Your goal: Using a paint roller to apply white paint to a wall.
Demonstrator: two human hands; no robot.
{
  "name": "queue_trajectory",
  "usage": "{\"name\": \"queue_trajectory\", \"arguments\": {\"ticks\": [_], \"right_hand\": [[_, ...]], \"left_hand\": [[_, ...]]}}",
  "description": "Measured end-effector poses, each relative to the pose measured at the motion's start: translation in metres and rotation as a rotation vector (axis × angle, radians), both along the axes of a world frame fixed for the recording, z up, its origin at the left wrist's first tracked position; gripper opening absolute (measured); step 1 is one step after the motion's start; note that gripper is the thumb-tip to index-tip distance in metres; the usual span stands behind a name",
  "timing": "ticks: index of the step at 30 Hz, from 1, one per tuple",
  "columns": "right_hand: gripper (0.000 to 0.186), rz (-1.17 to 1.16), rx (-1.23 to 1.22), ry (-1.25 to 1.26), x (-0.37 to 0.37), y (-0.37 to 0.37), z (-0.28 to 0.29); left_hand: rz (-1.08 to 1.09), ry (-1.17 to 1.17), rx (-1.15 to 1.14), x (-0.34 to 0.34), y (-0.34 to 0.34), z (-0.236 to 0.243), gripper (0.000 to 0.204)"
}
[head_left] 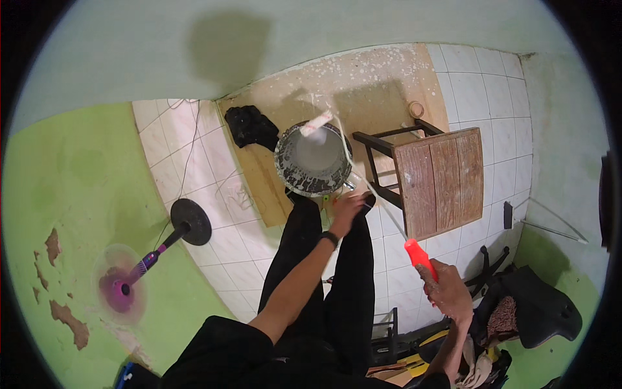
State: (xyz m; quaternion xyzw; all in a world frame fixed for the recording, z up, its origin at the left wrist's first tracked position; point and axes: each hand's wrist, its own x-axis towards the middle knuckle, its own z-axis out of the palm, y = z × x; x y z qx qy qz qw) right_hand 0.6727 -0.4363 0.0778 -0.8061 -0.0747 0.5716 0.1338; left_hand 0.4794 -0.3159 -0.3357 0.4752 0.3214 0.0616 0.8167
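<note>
My right hand [448, 290] grips the red handle [419, 255] of a long paint roller. Its thin shaft runs up and left to the white roller head [315, 124], which rests in pale paint inside a round, paint-spattered bucket [288, 170]. My left hand [348, 206] reaches forward and holds the shaft near the bucket's rim; a dark watch sits on that wrist. My black-trousered legs stand below the bucket.
A wooden stool [440, 179] with a dark metal frame stands right of the bucket on a spattered board [363, 84]. A black cloth [251, 126] lies at the board's left. A standing fan [139, 266] is at the left, a dark chair [538, 311] at the lower right. Green walls surround the white tiles.
</note>
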Motion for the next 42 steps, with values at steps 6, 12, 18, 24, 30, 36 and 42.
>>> {"name": "queue_trajectory", "arguments": {"ticks": [6,12,18,24,30,36,42], "right_hand": [[0.046,0.160,-0.014,-0.089,-0.040,0.025,-0.062],[0.046,-0.013,-0.025,-0.083,-0.100,0.036,-0.247],[0.044,-0.123,0.170,-0.444,-0.143,0.092,-0.338],[0.044,-0.258,0.107,-0.072,-0.140,0.103,-0.317],[0.042,-0.316,-0.022,0.157,-0.112,0.057,-0.285],[0.047,-0.451,0.056,0.232,-0.112,0.028,-0.285],[0.045,-0.755,0.204,0.444,-0.110,0.029,-0.274]], "left_hand": [[0.496,0.673,0.191,-0.136,0.129,-0.084,0.022],[0.167,0.743,-0.165,-0.057,0.188,-0.090,0.066],[0.321,0.480,-0.608,-0.070,0.208,-0.088,0.068],[0.258,0.391,-0.562,-0.099,0.235,-0.099,0.067],[0.271,0.365,-0.538,-0.061,0.150,-0.089,0.052],[0.360,0.258,-0.473,-0.050,0.131,-0.071,0.045],[0.277,0.198,-0.348,-0.017,0.167,-0.086,0.045]]}}
